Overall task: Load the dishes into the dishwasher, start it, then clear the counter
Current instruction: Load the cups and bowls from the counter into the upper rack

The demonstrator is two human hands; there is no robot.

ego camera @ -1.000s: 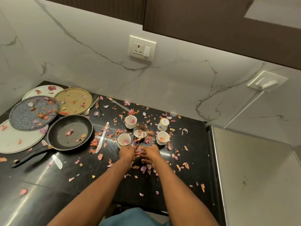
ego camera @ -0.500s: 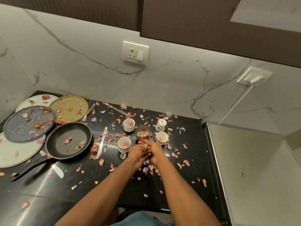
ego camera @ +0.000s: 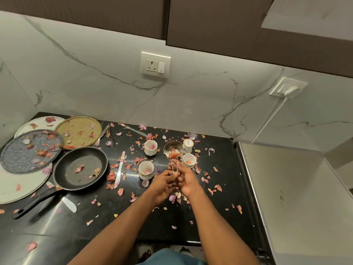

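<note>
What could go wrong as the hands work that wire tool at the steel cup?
The wire tool holds an orange piece at the steel cup's rim; it could slip off. Both hands pinch the tool close to two white cups, so a nudge may tip one. Peels cover the counter.

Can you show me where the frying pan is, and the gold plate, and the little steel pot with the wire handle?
frying pan (ego camera: 82, 168): head view, on its dark inner base.
gold plate (ego camera: 78, 131): head view, on its speckled middle.
little steel pot (ego camera: 172, 148): head view, on its inner wall.
</note>
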